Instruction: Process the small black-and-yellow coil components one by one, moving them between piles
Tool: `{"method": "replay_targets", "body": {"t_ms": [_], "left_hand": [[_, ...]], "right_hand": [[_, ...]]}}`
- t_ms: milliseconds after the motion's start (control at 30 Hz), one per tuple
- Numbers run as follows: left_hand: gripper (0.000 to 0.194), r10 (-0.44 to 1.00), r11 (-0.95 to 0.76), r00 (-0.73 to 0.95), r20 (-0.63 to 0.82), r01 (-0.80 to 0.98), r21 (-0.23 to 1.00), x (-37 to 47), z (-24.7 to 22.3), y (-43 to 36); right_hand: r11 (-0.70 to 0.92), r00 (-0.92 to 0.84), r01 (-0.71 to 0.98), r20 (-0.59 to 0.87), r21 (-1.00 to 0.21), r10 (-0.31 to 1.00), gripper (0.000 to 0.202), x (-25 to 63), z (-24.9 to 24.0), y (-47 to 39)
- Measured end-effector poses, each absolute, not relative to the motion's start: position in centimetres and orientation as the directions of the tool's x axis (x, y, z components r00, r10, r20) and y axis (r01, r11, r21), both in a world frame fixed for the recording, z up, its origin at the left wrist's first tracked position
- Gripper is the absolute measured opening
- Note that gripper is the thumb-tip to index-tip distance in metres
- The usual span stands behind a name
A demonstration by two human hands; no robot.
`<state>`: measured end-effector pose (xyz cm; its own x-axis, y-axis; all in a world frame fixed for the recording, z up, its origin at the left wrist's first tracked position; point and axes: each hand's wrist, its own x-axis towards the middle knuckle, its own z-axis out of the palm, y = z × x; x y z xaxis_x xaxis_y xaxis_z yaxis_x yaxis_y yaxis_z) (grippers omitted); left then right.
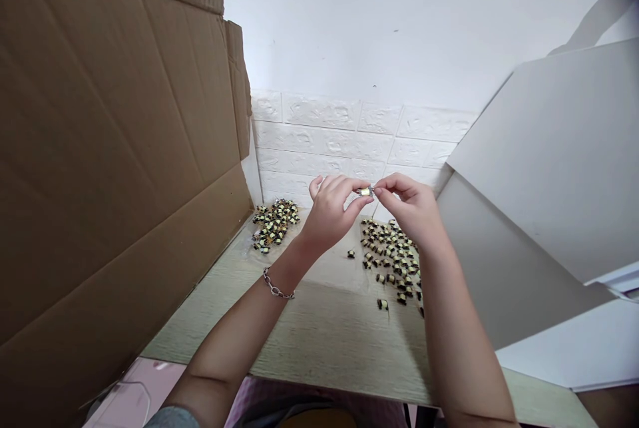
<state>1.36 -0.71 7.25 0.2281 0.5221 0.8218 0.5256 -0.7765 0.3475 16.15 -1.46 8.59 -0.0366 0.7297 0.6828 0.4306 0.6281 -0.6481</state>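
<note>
A small transformer, with yellow tape round its middle and dark ends with pins, is held up above the table. My left hand grips it between thumb and index finger, the other fingers loosely curled. At its right end, my right hand has thumb and index finger pinched together; what lies between them is too small to make out. Below and to the right, many similar transformers lie spread out, partly hidden by my right forearm. Another heap of transformers sits at the back left. A single transformer lies between the two groups.
A tall cardboard sheet walls off the left side. Pale panels stand on the right, and a white brick-patterned wall closes the back. The wooden table has its front edge near my body. One transformer lies nearer that edge.
</note>
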Motion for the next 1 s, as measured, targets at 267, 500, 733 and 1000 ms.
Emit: {"method": "replay_targets", "body": {"t_ms": [267,500,733,1000], "left_hand": [[0.013,0.529,-0.799,0.212,0.822,0.449,0.399,1.4,7.3,-0.7],[0.017,0.638,-0.769,0.165,0.752,0.097,0.632,1.7,7.1,-0.2],[0.019,0.796,-0.495,0.218,0.565,-0.303,0.815,2.0,7.1,0.2],[0.018,0.801,-0.367,0.297,0.519,-0.441,0.819,2.0,7.2,0.0]], "right_hand": [[0.641,-0.048,0.403,0.684,-0.654,0.728,0.007,16.1,8.3,-1.3],[0.687,-0.035,0.490,0.776,-0.536,0.630,0.006,15.6,8.6,-1.9],[0.656,-0.090,0.709,0.889,-0.260,0.449,0.006,15.0,9.1,-2.8],[0.629,-0.154,0.765,0.909,-0.138,0.387,0.009,15.0,9.1,-3.0]]}}
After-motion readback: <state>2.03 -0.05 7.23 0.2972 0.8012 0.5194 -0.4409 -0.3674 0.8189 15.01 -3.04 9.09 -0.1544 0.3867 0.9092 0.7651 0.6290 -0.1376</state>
